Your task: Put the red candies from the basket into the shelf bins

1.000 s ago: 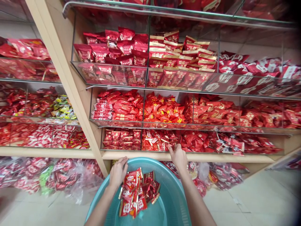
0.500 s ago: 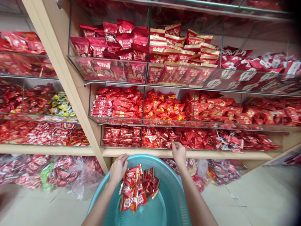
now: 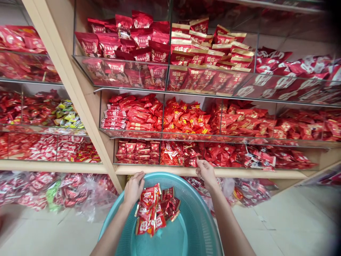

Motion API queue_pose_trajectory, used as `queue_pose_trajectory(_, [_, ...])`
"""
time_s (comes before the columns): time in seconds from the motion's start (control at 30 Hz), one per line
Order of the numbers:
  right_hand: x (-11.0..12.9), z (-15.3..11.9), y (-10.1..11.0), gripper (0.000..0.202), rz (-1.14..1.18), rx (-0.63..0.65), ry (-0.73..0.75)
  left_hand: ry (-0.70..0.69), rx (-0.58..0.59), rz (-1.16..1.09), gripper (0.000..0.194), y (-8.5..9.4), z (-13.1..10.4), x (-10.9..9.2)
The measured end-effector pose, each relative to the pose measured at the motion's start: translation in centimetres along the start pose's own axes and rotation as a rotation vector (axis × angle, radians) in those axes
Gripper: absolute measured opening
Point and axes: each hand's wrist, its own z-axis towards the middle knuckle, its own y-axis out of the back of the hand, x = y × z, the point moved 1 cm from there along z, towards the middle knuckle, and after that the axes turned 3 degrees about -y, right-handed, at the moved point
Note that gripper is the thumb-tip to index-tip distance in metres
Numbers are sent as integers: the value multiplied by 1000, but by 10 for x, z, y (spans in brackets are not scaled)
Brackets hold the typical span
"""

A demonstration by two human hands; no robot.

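A teal plastic basket (image 3: pixel 193 199) with a perforated wall is below the shelves, and several red packets (image 3: pixel 149 209) with white and gold print lie in it. My left hand (image 3: pixel 134 188) is closed over the basket's rim on the left. Just above the rim on the other side, my right hand (image 3: pixel 206 173) is at the front edge of the lowest shelf. Its fingers are curled together beside small red packets (image 3: pixel 192 153) in a bin there; what is between the fingertips is hidden.
Clear-fronted shelf bins hold red packets (image 3: pixel 186 117), with larger gold-edged packets (image 3: pixel 205 67) above. A wooden upright (image 3: pixel 64 78) divides the shelving. Plastic bags of packets (image 3: pixel 80 192) rest beneath the lowest shelf, on the tiled floor (image 3: pixel 287 220).
My right hand has shifted slightly to the right along the shelf edge. My left hand stays at the basket rim. The view has tilted a little.
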Motion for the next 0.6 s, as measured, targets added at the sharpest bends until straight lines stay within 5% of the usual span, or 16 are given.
queue_pose_trajectory(0.43, [1, -7, 11, 38, 112, 76, -135, 6, -10, -2, 35, 0, 0, 0])
queue_pose_trajectory(0.6, [-1, -29, 6, 34, -136, 383, -53, 8, -3, 4, 36, 0, 0, -1])
